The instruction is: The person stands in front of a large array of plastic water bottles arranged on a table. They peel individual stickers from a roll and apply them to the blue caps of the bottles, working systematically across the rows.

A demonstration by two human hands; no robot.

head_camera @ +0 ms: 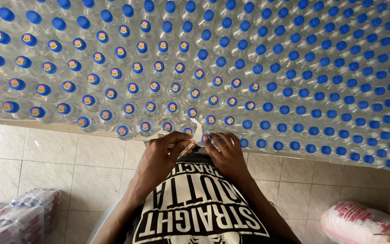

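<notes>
Seen from above at the near edge of a worktop (46, 127) packed with clear plastic water bottles (231, 58), all blue-capped, many on the left bearing small pink-and-yellow seal stickers (133, 87). Left hand (159, 158) at the front row, thumb and forefinger in a narrow grip pinched on a curling white strip of sticker backing (197, 131), rising just beside a capped bottle. Right hand (228, 156) close alongside, fingertips (207, 139) pressed onto the blue cap of a front-row bottle (207, 136), fingers curled, no separate object visible in its grip. Below, a black printed T-shirt (199, 203); cream floor tiles (50, 153); wrapped bottle packs (19, 217) lower left; a pink-and-white sack (366, 223) lower right.
</notes>
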